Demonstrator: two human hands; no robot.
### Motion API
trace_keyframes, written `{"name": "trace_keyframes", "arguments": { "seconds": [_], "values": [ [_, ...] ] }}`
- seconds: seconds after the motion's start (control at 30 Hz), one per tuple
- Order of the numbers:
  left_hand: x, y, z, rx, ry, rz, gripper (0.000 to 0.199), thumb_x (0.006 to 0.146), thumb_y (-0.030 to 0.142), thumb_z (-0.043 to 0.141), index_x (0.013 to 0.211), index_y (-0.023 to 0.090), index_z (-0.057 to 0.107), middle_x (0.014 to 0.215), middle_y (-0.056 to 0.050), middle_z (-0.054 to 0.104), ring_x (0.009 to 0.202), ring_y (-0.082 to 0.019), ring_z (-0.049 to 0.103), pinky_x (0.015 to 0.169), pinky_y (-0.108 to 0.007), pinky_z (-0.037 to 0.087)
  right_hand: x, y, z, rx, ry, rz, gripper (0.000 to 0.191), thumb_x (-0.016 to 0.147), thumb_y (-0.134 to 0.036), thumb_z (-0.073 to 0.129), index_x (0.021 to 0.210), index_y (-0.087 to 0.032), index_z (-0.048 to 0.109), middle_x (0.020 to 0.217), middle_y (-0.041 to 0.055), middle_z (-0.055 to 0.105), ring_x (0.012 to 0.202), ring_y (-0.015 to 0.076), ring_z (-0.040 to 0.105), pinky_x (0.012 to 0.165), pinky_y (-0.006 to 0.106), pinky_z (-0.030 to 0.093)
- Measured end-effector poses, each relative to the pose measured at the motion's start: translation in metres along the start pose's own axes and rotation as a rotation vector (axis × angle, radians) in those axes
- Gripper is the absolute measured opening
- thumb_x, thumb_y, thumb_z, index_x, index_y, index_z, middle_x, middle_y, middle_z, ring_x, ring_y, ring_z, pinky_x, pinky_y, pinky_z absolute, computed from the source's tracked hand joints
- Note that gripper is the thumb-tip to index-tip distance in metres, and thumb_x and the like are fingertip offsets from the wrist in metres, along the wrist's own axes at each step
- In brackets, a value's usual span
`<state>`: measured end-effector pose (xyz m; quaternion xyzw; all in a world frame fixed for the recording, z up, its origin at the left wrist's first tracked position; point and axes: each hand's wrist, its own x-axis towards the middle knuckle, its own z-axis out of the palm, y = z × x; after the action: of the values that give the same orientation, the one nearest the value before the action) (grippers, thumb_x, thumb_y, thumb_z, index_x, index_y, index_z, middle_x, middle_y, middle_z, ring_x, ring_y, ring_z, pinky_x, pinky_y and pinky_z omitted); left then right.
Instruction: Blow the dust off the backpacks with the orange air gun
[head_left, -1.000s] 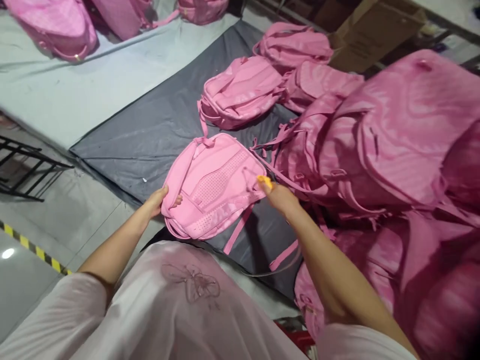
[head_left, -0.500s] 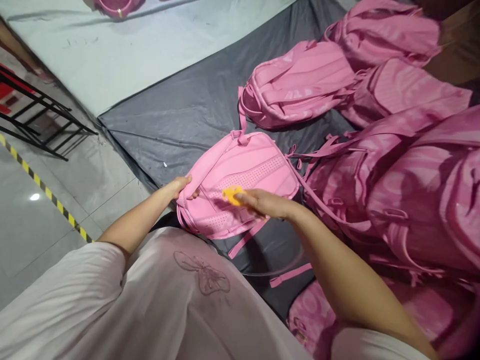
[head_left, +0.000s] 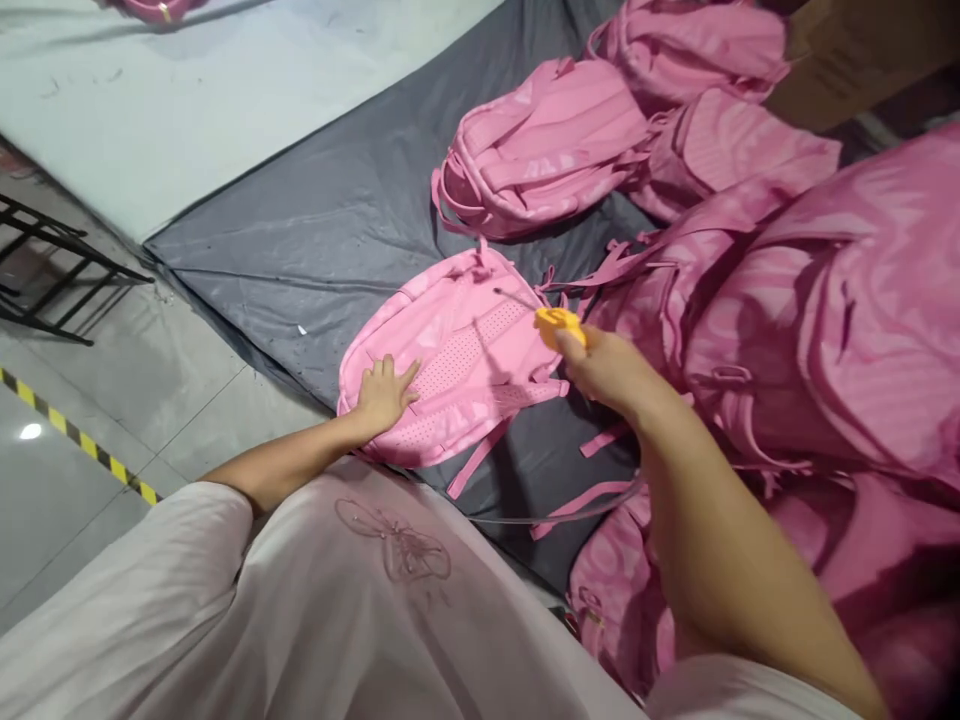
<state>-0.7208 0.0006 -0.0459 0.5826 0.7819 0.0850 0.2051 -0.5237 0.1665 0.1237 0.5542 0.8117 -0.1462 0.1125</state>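
Note:
A pink backpack [head_left: 457, 350] lies on the grey cloth with its perforated back panel and straps facing up. My left hand [head_left: 384, 398] rests flat on its near-left end, fingers spread. My right hand [head_left: 607, 370] is closed around a yellow air blow gun [head_left: 556, 328], just off the backpack's right end. The gun's thin dark nozzle reaches left over the panel, its tip above the fabric. A clear hose [head_left: 525, 521] runs below, partly hidden by my right arm.
Several more pink backpacks [head_left: 547, 150] crowd the right and far side. Grey cloth [head_left: 300, 230] covers the surface beside a white-covered one [head_left: 225, 90]. At left are a black metal rack [head_left: 67, 255] and striped floor tape [head_left: 75, 430]. A cardboard box [head_left: 862, 60] stands far right.
My left hand has gone from gripping the backpack's edge to lying flat on it. My right hand has moved the air blow gun right and away from me. The view has shifted rightward.

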Motion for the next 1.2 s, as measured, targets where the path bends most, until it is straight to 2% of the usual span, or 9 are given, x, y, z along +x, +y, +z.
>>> {"name": "trace_keyframes", "arguments": {
  "seconds": [0.17, 0.37, 0.53, 0.67, 0.73, 0.83, 0.97, 1.1, 1.2],
  "values": [
    [0.011, -0.002, 0.009, 0.11, -0.041, 0.025, 0.056, 0.098, 0.04, 0.042, 0.153, 0.033, 0.033, 0.139, -0.021, 0.043, 0.116, -0.036, 0.049, 0.091, -0.047, 0.041, -0.031, -0.008, 0.027, 0.073, -0.42, -0.126, 0.05, 0.096, -0.057, 0.044, 0.118, -0.019, 0.069, 0.11, 0.0102, 0.073, 0.099, 0.0226, 0.067, 0.085, 0.027, 0.048],
    [-0.019, 0.017, 0.007, 0.11, 0.066, 0.176, 0.062, 0.096, 0.045, 0.046, 0.153, 0.022, 0.035, 0.162, -0.022, 0.015, 0.146, -0.042, 0.021, 0.11, -0.058, 0.025, -0.01, 0.055, 0.006, -0.092, 0.019, 0.343, 0.067, 0.101, -0.056, 0.024, 0.126, -0.006, 0.062, 0.119, 0.0247, 0.066, 0.109, 0.0318, 0.064, 0.085, 0.036, 0.048],
    [-0.052, 0.056, 0.027, 0.207, -0.171, 0.368, 0.084, 0.089, 0.045, 0.061, 0.155, 0.007, 0.025, 0.162, -0.026, 0.015, 0.147, -0.039, 0.023, 0.112, -0.052, 0.03, -0.07, 0.051, 0.008, -0.036, -0.454, 0.179, 0.057, 0.098, -0.06, 0.036, 0.119, -0.018, 0.067, 0.097, 0.0117, 0.073, 0.077, 0.0217, 0.069, 0.069, 0.028, 0.049],
    [-0.052, 0.074, 0.04, 0.25, -0.222, 0.3, 0.083, 0.087, 0.032, 0.065, 0.152, -0.002, 0.027, 0.156, -0.034, 0.024, 0.142, -0.043, 0.031, 0.106, -0.052, 0.038, -0.109, 0.047, 0.012, -0.134, -0.28, 0.257, 0.053, 0.099, -0.055, 0.035, 0.117, -0.016, 0.066, 0.108, 0.0149, 0.07, 0.089, 0.0238, 0.067, 0.071, 0.027, 0.047],
    [-0.047, 0.073, 0.038, 0.143, -0.201, 0.282, 0.07, 0.089, 0.021, 0.059, 0.15, -0.001, 0.033, 0.154, -0.033, 0.029, 0.141, -0.042, 0.034, 0.106, -0.053, 0.039, -0.122, 0.054, 0.013, -0.047, -0.333, 0.216, 0.053, 0.099, -0.054, 0.033, 0.116, -0.015, 0.066, 0.1, 0.0138, 0.07, 0.078, 0.0213, 0.066, 0.065, 0.027, 0.047],
    [-0.034, 0.059, 0.027, -0.356, -0.215, 0.088, 0.048, 0.092, 0.019, 0.049, 0.14, 0.01, 0.051, 0.143, -0.024, 0.051, 0.134, -0.035, 0.047, 0.104, -0.049, 0.044, -0.139, 0.069, 0.02, 0.2, -0.55, 0.089, 0.054, 0.097, -0.058, 0.033, 0.11, -0.016, 0.066, 0.071, 0.0055, 0.065, 0.054, 0.0155, 0.056, 0.054, 0.025, 0.043],
    [-0.007, 0.036, 0.014, -1.018, -0.415, -0.395, 0.042, 0.102, 0.034, 0.028, 0.122, 0.012, 0.059, 0.104, -0.017, 0.072, 0.092, -0.023, 0.071, 0.07, -0.032, 0.058, -0.156, 0.08, 0.036, 0.266, -0.333, 0.232, 0.052, 0.099, -0.051, 0.03, 0.115, -0.015, 0.063, 0.057, 0.0011, 0.056, 0.045, 0.0139, 0.048, 0.047, 0.024, 0.04],
    [0.008, 0.029, 0.022, -1.189, -0.55, -0.628, 0.038, 0.102, 0.029, 0.026, 0.116, 0.009, 0.055, 0.081, -0.015, 0.072, 0.06, -0.017, 0.068, 0.049, -0.024, 0.052, -0.156, 0.073, 0.052, 0.455, -0.631, 0.074, 0.047, 0.098, -0.051, 0.034, 0.107, -0.015, 0.063, 0.054, -0.001, 0.053, 0.042, 0.0132, 0.047, 0.044, 0.023, 0.039],
    [0.009, 0.032, 0.029, -1.172, -0.531, -0.625, 0.035, 0.101, 0.029, 0.03, 0.117, 0.01, 0.054, 0.075, -0.014, 0.071, 0.058, -0.019, 0.069, 0.048, -0.026, 0.053, -0.133, 0.073, 0.056, 0.425, -0.446, 0.153, 0.047, 0.099, -0.049, 0.033, 0.112, -0.014, 0.062, 0.058, 0.0003, 0.056, 0.042, 0.0133, 0.048, 0.044, 0.023, 0.038]
  ]
}}
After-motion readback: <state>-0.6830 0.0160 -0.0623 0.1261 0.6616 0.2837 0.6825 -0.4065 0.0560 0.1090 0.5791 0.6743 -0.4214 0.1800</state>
